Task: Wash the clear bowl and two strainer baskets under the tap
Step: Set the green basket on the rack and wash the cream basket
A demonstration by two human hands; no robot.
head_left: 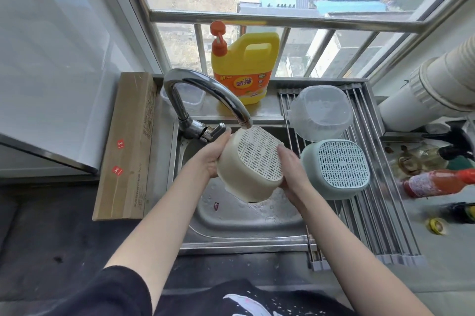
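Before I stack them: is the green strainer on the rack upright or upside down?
Upside down: the green strainer shows its perforated base upward on the rack.

We see our own two bare forearms, the left hand [214,159] and right hand [293,174] without gloves or rings. At six o'clock our black top [123,295] shows a white printed mark flecked with pale spots.

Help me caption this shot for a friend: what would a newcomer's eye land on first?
First, the cream strainer basket, held bottom-up in both hands, left hand and right hand, under the tap over the sink. Then the bright yellow detergent jug on the ledge behind. On the rack to the right, the green strainer basket and clear bowl lie upside down.
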